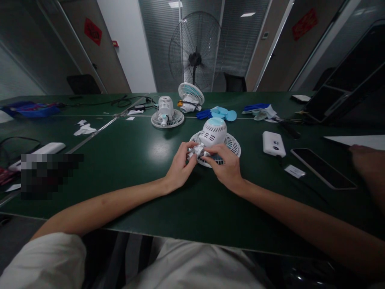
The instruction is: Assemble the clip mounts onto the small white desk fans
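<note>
A small white fan (214, 131) lies grille-down on the green table, its rounded motor housing pointing up. Against the near side of that housing is a small white part (198, 150), maybe the fan's neck joint; its exact shape is covered by fingers. My left hand (179, 166) pinches this part from the left, thumb below and fingers above. From the right, my right hand (227, 166) has its thumb and fingertips closed on the same part, above the grille. I cannot tell whether the part is joined to the housing.
Farther back are a second white fan (166, 110), a third fan (190, 98) and light-blue fan blades (224, 113). To the right lie a white power bank (273, 143) and a phone (323, 168). Another person's hand (368, 166) shows at the right edge. A floor fan (195, 59) stands behind.
</note>
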The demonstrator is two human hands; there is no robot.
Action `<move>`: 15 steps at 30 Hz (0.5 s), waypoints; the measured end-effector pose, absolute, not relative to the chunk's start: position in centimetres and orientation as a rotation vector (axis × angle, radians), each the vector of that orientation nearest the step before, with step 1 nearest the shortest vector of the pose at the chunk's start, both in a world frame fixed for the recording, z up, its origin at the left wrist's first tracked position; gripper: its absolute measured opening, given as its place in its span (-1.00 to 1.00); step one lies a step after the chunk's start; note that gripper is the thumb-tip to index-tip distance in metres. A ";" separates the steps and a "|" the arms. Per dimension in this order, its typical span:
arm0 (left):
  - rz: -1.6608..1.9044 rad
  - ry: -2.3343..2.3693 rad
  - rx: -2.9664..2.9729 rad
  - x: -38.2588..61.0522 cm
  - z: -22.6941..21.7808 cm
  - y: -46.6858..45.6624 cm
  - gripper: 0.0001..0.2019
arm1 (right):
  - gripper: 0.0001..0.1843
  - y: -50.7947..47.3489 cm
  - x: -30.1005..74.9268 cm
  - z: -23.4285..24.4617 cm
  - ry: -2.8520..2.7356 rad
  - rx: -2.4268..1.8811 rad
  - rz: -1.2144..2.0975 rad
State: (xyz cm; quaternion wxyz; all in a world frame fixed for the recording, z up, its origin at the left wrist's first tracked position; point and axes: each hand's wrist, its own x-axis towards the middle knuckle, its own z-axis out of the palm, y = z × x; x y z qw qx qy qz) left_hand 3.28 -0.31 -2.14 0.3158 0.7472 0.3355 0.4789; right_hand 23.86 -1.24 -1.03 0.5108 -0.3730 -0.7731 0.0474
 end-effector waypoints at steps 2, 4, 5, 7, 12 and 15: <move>1.256 0.885 1.988 3.3 -2.1 -0.4 -0.67 | -0.77 -1.2 23.9 -1.0 -1.856 -0.890 0.110; 1.255 0.864 2.009 3.3 -2.0 -0.5 -0.66 | -0.76 -1.3 24.0 -1.0 -1.856 -0.889 0.100; 1.251 0.846 2.020 3.3 -1.9 -0.6 -0.65 | -0.76 -1.3 24.0 -1.1 -1.856 -0.890 0.088; 1.243 0.804 2.034 3.3 -1.8 -0.8 -0.64 | -0.77 -1.3 24.1 -1.1 -1.855 -0.888 0.062; 1.234 0.757 2.007 3.3 -1.7 -1.0 -0.67 | -0.75 -1.3 24.1 -1.2 -1.820 -0.852 0.061; 1.222 0.724 1.972 3.2 -1.7 -1.0 -0.67 | -0.74 -1.3 24.2 -1.2 -1.824 -0.845 0.074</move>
